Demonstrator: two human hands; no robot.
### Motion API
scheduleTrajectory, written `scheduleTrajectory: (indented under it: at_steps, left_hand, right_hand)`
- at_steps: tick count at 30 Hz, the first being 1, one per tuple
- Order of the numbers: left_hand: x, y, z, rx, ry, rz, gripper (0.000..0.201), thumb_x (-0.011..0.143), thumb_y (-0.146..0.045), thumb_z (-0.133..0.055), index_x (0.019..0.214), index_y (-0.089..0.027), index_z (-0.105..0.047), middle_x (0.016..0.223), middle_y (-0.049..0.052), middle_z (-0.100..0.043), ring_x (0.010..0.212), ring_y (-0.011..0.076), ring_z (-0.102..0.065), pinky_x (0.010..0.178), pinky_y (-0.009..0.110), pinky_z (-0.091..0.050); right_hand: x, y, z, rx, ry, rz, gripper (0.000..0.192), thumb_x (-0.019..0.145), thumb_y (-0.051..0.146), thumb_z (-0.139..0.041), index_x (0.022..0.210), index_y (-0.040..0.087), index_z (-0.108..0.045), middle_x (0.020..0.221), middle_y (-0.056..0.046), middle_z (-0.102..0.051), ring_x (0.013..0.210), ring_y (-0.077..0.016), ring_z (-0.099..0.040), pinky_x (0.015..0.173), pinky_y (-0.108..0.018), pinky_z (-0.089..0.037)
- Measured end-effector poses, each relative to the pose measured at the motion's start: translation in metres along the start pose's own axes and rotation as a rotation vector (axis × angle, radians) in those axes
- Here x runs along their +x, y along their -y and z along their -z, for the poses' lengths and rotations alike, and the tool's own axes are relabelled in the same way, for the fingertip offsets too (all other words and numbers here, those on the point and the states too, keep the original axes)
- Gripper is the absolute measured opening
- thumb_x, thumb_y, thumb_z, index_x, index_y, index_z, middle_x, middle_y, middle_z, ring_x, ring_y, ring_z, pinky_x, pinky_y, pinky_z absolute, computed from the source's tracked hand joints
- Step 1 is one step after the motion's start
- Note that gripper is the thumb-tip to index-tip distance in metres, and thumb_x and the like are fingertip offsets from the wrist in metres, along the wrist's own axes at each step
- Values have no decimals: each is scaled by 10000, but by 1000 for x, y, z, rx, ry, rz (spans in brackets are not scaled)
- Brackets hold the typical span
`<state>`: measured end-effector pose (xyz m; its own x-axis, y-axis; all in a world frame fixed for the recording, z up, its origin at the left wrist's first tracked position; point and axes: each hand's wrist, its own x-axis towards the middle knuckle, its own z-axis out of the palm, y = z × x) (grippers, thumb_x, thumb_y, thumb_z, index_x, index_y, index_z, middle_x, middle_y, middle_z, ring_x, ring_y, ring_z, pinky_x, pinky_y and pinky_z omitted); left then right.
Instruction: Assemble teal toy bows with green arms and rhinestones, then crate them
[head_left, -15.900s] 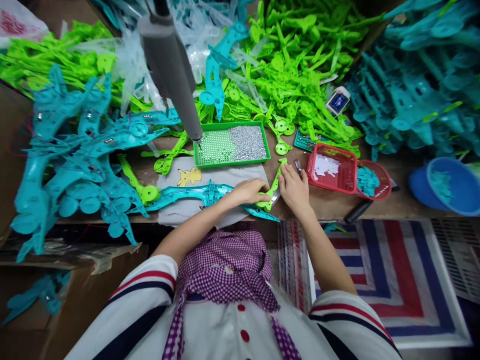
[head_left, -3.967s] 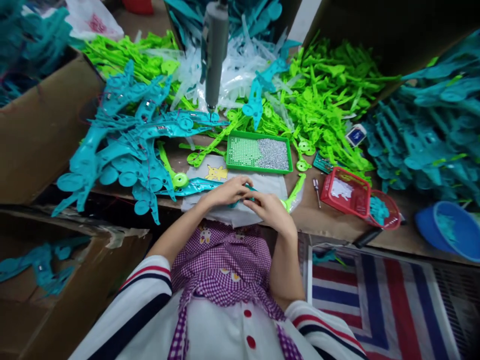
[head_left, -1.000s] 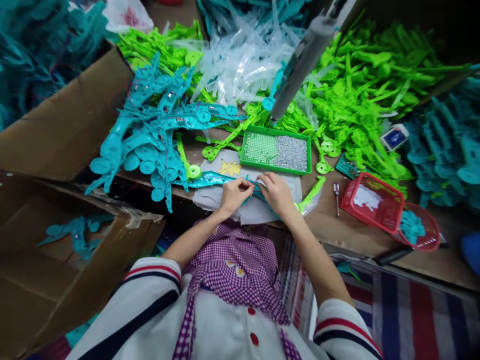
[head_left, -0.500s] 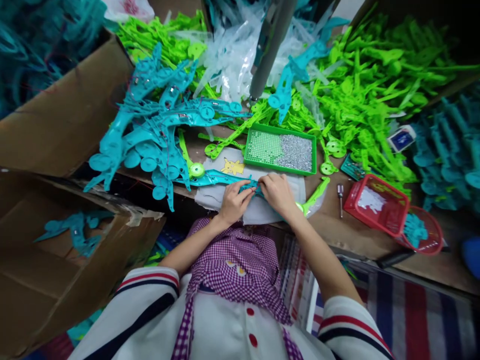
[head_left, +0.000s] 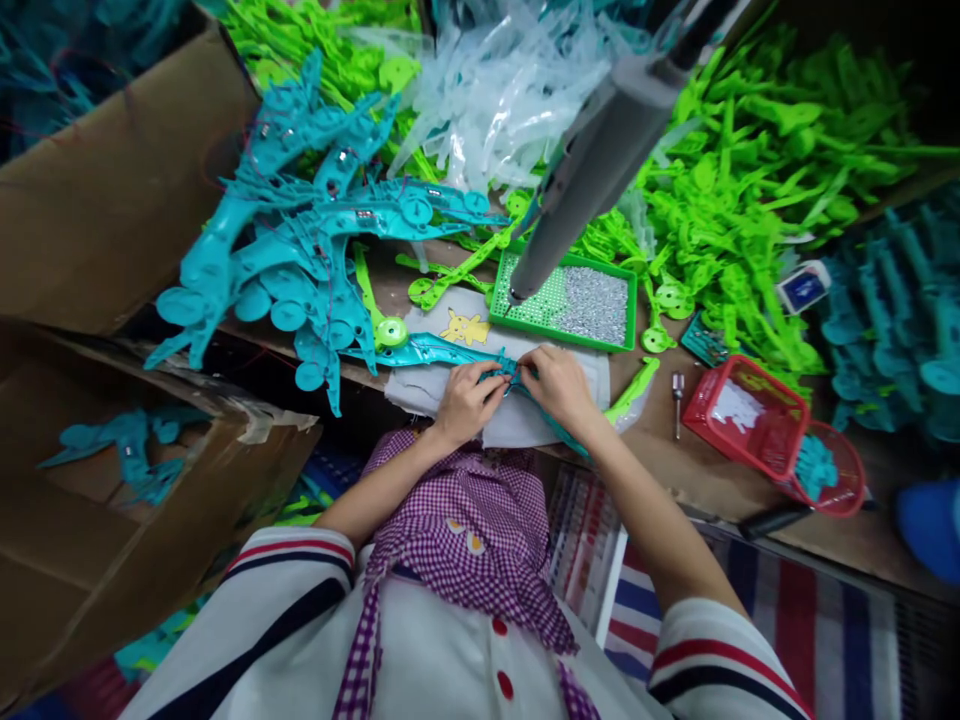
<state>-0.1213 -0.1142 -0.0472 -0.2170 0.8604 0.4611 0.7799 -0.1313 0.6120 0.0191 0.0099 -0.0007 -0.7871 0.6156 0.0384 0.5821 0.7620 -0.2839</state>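
Observation:
A long blue plastic part (head_left: 442,350) lies across a grey cloth (head_left: 598,372) with a yellow cartoon figure printed on it. My left hand (head_left: 471,402) is closed on the part near its middle, thumb and fingers bent together. Just to its right, my right hand (head_left: 561,388) pinches the same spot, and the fingers partly hide what is there. Past the right hand, the part's other end slants down toward the table edge. A hanging grey electric screwdriver (head_left: 592,175) has its tip over a green tray (head_left: 632,310) of small silver screws.
Blue parts with wires (head_left: 292,240) are heaped at the left, beside a cardboard box (head_left: 127,190). Green parts (head_left: 750,190) and clear plastic pieces (head_left: 480,90) pile up behind. A small screwdriver (head_left: 678,405) and a red basket (head_left: 772,455) are at the right.
The hanging screwdriver has swung closer, its tip coming over the green tray. The blue part's right end now shows beyond my right hand. My hands stay nearly in place.

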Motion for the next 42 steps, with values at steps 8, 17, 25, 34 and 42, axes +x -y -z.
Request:
scheduleTrajectory:
  at_steps: [8, 17, 25, 34, 42]
  left_hand:
    - [1, 0, 1, -21, 30, 14, 193, 974, -282, -575, 1026, -224, -752, 1100, 84, -710, 1014, 223, -651, 928, 434, -484]
    - [3, 0, 0, -32, 19, 2, 163, 963, -260, -596, 1016, -217, -743, 1089, 78, -711, 1011, 217, -652, 915, 412, -481]
    - [-9, 0, 11, 4, 81, -61, 252, 1000, -274, -517, 1156, -204, -703, 1317, 122, -629, 1182, 253, -600, 971, 445, -496]
    - [29, -9, 20, -18, 246, 62, 222, 984, -286, -556, 1052, -253, -764, 1204, 85, -663, 1133, 259, -572, 950, 462, -454]
    - [62, -8, 22, 13, 369, 143, 166, 938, -358, -644, 908, -309, -799, 1191, 29, -662, 1193, 253, -510, 993, 452, -334]
  right_hand:
    - [1, 9, 1, -81, -9, 16, 232, 950, 204, -441, 924, 174, -669, 896, -121, -716, 889, -262, -628, 1066, -471, -347]
    - [-8, -7, 5, 155, 24, 27, 231, 985, 271, -477, 1011, 232, -704, 995, -71, -735, 971, -243, -647, 1068, -495, -340]
    - [-12, 2, -18, 356, -130, -142, 170, 942, 332, -549, 846, 213, -623, 866, -62, -680, 870, -231, -606, 871, -393, -424]
    - [-13, 7, -24, 345, -163, -183, 153, 933, 293, -508, 807, 227, -564, 862, -47, -668, 912, -245, -608, 1021, -480, -347]
    - [-8, -1, -29, 419, -162, -192, 139, 903, 295, -553, 786, 230, -591, 819, -36, -679, 854, -232, -609, 968, -461, -384]
